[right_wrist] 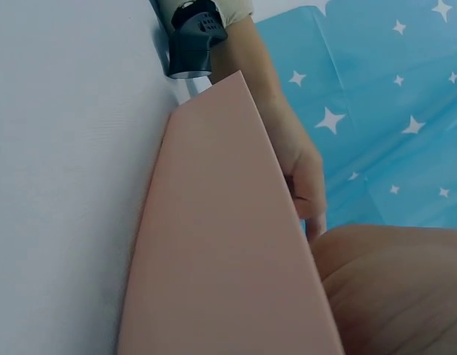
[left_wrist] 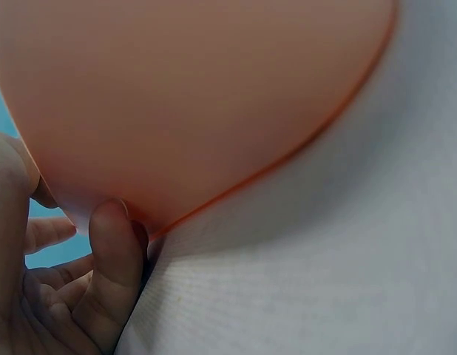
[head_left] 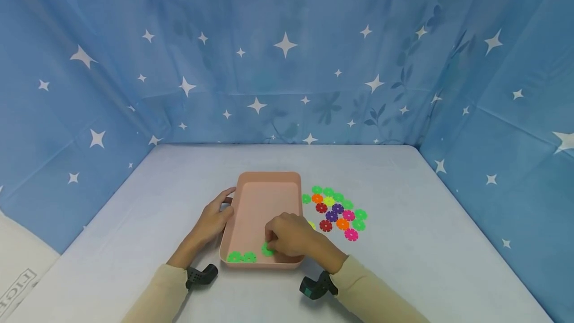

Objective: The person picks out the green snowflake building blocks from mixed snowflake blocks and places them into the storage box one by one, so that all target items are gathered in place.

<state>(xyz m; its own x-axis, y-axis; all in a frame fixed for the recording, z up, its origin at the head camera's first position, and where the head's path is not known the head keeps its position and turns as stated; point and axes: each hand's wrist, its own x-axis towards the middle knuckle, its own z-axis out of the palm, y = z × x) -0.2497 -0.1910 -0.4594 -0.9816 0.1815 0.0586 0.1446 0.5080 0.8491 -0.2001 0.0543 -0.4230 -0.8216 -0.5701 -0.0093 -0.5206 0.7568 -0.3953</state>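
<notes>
A pink rectangular tray (head_left: 269, 198) lies on the table. At its left side, my left hand (head_left: 217, 218) holds the rim, the thumb (left_wrist: 114, 237) against the outer wall. My right hand (head_left: 289, 236) reaches over the tray's near right part with fingers curled down, pinching a green notched flower-shaped disc (head_left: 267, 249). Two more green discs (head_left: 242, 257) lie in the near left corner of the tray. From the right wrist, the tray's outer wall (right_wrist: 214, 222) covers most of the view and hides the pinched disc.
Right of the tray, several loose notched discs (head_left: 338, 208) in green, orange, yellow, red, purple and pink lie flat on the white table (head_left: 403, 263). A blue star-patterned curtain (head_left: 287, 74) stands behind and on both sides.
</notes>
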